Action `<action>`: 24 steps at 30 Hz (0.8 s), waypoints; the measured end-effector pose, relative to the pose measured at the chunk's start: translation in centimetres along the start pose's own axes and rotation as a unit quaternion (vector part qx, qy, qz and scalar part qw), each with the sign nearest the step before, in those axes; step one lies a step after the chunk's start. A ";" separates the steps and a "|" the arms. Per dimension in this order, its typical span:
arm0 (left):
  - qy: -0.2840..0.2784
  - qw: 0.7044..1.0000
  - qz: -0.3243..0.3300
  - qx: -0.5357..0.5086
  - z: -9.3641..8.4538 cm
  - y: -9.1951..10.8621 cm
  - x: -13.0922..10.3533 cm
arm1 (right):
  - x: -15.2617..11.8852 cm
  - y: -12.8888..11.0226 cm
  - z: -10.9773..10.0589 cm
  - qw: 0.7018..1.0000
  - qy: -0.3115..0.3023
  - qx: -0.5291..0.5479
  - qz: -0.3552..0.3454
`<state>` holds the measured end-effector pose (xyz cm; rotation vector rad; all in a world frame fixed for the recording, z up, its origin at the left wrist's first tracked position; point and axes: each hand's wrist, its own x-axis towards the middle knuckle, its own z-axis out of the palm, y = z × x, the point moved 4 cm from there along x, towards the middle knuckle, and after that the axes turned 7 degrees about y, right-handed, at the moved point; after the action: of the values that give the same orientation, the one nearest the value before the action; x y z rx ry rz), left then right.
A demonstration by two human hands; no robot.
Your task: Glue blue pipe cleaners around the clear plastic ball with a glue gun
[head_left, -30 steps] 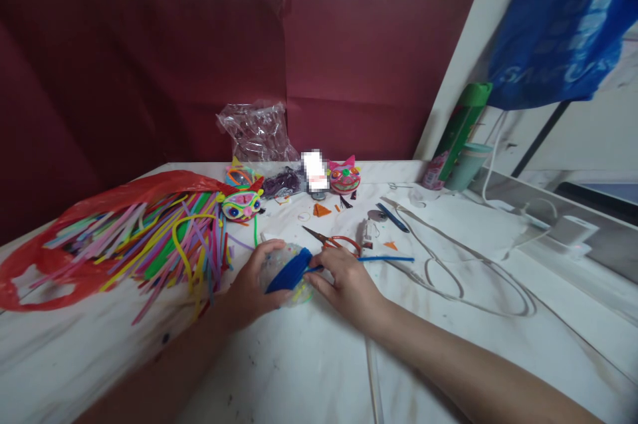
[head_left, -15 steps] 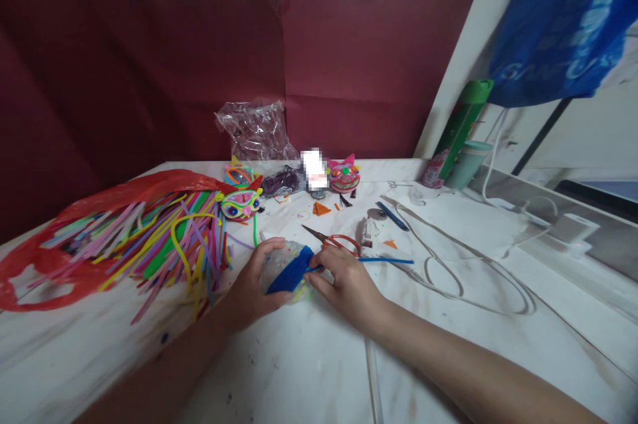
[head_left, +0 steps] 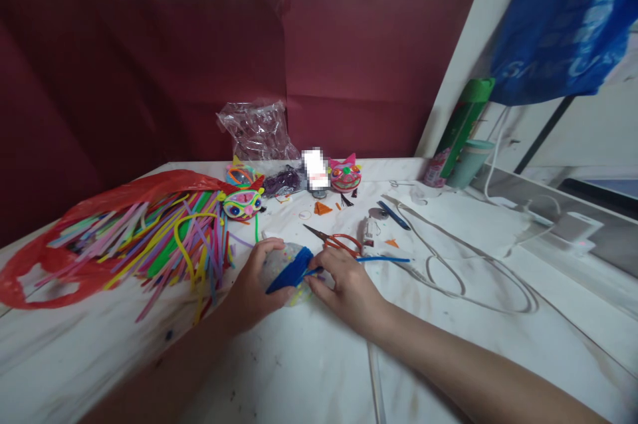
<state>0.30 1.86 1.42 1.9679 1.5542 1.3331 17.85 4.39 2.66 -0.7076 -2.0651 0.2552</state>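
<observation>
My left hand (head_left: 254, 288) is wrapped round a see-through rounded object (head_left: 275, 263) with small coloured specks. Rows of blue pipe cleaner (head_left: 292, 272) lie side by side across its face. With thumb and fingertips, my right hand (head_left: 349, 284) pinches a blue pipe cleaner (head_left: 391, 259) against the right edge of those rows. Its loose tail sticks out to the right, past the hand. Just beyond the right hand lie scissors (head_left: 343, 243) with orange handles, their blades apart. My fingers hide part of the rounded object.
Left, a red plastic bag (head_left: 124, 188) spills many-coloured pipe cleaners (head_left: 149, 238). Behind are a decorated animal face (head_left: 242, 203), a pink one (head_left: 345, 176) and clear wrapping (head_left: 256, 128). To the right lie a blue cutter (head_left: 393, 214), a small white bottle (head_left: 369, 231) and a looped cable (head_left: 448, 278).
The pipe cleaner's loose tail has drawn slightly left. Both hands keep nearly the same hold, with the right fingertips shifted a little at the blue rows.
</observation>
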 end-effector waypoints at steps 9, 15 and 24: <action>-0.009 1.000 -0.007 -0.017 -0.1 0.1 0.0 | 0.0 0.2 0.1 1.000 0.002 0.002 0.000; -0.011 1.000 -0.014 -0.015 -0.1 -0.2 0.1 | 0.0 0.3 0.0 1.000 0.005 -0.005 -0.008; -0.020 0.998 -0.023 -0.053 -0.2 -1.0 0.0 | 0.2 0.3 -0.1 1.000 0.002 -0.009 -0.010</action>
<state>-0.43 2.17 0.79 1.8728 1.4694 1.3218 17.99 4.73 2.74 -0.6976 -2.0724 0.2243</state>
